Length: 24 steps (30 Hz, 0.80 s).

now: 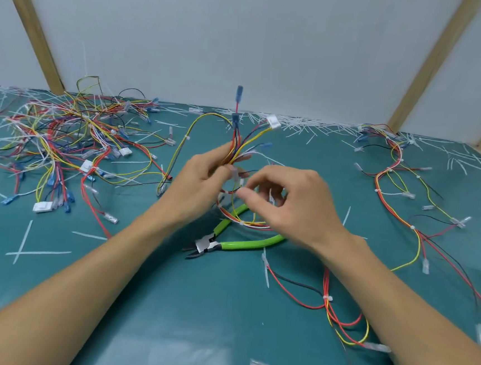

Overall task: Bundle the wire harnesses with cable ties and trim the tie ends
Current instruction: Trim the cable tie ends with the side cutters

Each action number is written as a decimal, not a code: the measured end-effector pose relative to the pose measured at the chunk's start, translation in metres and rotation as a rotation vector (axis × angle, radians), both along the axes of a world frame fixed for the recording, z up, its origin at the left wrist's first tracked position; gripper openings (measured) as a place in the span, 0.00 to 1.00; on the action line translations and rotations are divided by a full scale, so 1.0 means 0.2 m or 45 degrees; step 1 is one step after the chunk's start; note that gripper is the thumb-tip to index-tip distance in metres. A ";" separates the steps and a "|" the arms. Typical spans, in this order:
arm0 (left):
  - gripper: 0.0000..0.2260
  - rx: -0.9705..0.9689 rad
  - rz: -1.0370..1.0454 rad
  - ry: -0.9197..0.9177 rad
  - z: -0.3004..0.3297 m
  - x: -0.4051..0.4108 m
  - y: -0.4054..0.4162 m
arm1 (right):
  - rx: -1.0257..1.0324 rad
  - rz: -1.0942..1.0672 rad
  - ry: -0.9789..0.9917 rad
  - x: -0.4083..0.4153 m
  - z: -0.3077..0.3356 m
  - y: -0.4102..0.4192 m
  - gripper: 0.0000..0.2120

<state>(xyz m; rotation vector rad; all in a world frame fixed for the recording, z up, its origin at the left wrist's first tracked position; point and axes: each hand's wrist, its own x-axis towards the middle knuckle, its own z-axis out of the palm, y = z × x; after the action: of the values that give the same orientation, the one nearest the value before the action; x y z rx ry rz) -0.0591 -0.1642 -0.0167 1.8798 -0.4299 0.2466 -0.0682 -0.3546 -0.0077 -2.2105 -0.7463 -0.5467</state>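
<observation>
- Nearest you, at 5 o'clock, a loose harness (335,313) of red and yellow wires lies on the green mat (164,306), with a white tie around it.
- At centre, just below your hands, the green-handled cutters (228,239) lie on the mat, jaws pointing to 8 o'clock.
- Your right hand (292,204) hangs over the cutter handles with fingers curled; something white shows between them, but whether it pinches a cable tie cannot be told.
- Your left hand (201,184) grasps the wire bundle (235,150), whose blue connectors stand up toward 12 o'clock.
- At 10 o'clock sits a tangled heap of harnesses (65,143).
- At 2 o'clock lies another harness (394,172).
- Trimmed tie ends (296,124) litter the far edge at 12 o'clock.
</observation>
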 end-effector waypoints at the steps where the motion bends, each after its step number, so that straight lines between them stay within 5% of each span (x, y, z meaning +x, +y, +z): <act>1: 0.24 -0.092 -0.060 0.071 0.02 -0.01 -0.01 | -0.041 0.008 0.024 0.00 -0.01 0.00 0.11; 6: 0.28 -0.622 -0.288 0.425 0.04 -0.02 -0.06 | -0.239 -0.130 0.105 0.01 -0.05 0.03 0.18; 13: 0.28 -0.416 -0.683 0.488 0.08 -0.02 -0.09 | -0.073 -0.352 0.155 0.04 -0.07 0.03 0.16; 15: 0.24 -0.316 -0.545 0.460 0.09 -0.03 -0.11 | -0.016 -0.369 0.175 0.04 -0.07 0.04 0.11; 18: 0.13 -0.198 0.016 0.094 0.07 -0.07 -0.11 | 0.103 -0.366 0.232 0.06 -0.08 0.04 0.10; 24: 0.09 -0.107 0.793 -0.429 0.08 0.02 0.10 | 0.227 -0.265 0.173 0.07 -0.07 0.00 0.11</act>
<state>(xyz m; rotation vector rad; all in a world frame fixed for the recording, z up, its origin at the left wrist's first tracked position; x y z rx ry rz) -0.0553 -0.1443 -0.0015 1.8475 -0.0397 0.9902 -0.0537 -0.3537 -0.0220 -2.1454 -0.3836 -0.5362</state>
